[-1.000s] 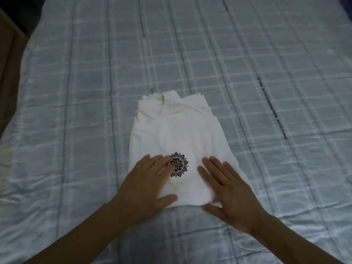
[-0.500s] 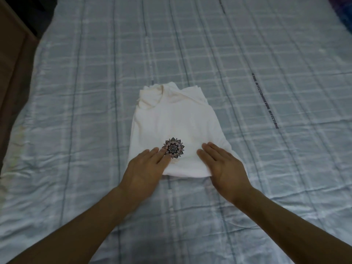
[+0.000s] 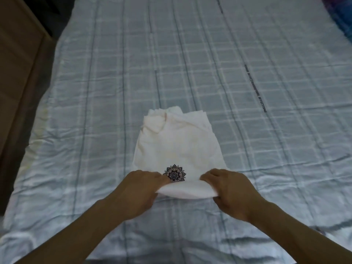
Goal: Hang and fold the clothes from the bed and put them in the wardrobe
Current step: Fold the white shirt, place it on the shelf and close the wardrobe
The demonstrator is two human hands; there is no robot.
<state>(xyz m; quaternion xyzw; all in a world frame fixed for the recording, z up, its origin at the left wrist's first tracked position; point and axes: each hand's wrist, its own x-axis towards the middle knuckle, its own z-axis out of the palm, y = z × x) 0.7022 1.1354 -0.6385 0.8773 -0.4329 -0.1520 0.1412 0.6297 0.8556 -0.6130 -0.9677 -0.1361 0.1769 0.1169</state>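
White T-shirt point(image 3: 177, 147), folded to a narrow rectangle, lies mid-bed on the pale blue checked bedsheet point(image 3: 247, 130). Long axis runs near-to-far; collar at the far end, black mandala print point(image 3: 175, 173) near the near edge. Left hand point(image 3: 139, 191) and right hand point(image 3: 230, 193) each pinch a near corner, fingers curled over cloth. Near hem is raised off the sheet.

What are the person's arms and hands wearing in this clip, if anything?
Nothing shows: the left hand and right hand are bare, with no gloves, rings or watch visible, and both forearms are uncovered, with no sleeve in frame.
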